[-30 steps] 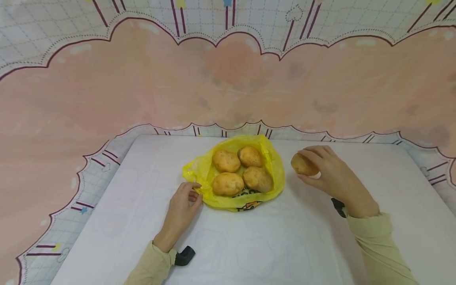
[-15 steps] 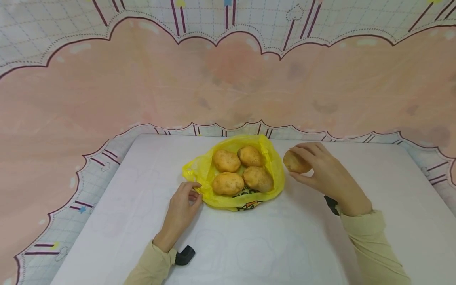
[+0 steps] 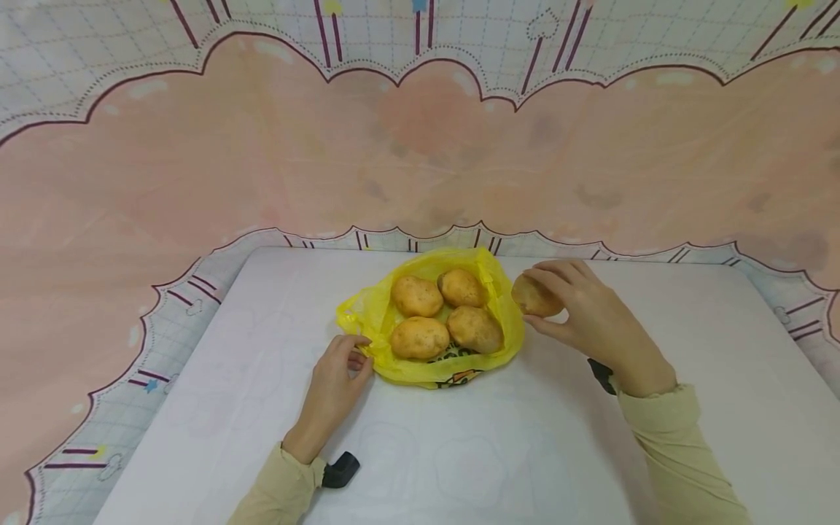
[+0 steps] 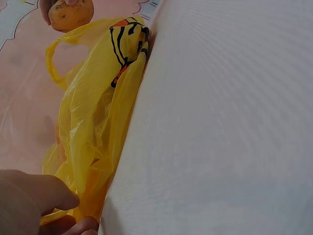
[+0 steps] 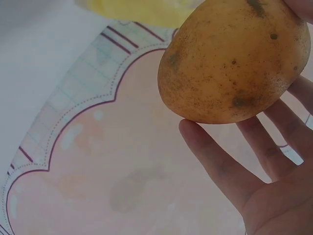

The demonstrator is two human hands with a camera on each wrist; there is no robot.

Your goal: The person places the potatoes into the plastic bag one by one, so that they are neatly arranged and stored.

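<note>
Between thumb and fingers, my right hand (image 3: 593, 313) grips a potato (image 3: 534, 295) just right of a yellow plastic bag (image 3: 400, 372). In the right wrist view this potato (image 5: 230, 63) shows brown skin with dark spots, and the fingertips press its side. Several more potatoes (image 3: 420, 338) lie grouped in the bag's wide mouth. My left hand (image 3: 335, 379) pinches the bag's near left edge. From the left wrist, the thumb (image 4: 54, 193) and fingers meet on the yellow plastic (image 4: 98, 171), and a looped bag handle (image 4: 54, 63) stands up farther along.
A white table (image 3: 459, 452) carries the bag near its far edge. Behind it hangs a pinkish cloth (image 3: 420, 160) with a scalloped pattern. A black wrist mount (image 3: 341, 470) sticks out beside the left sleeve.
My right hand has moved left with the potato, from a gap beside the bag to the bag's right rim. The left hand and the bag have stayed in place.
</note>
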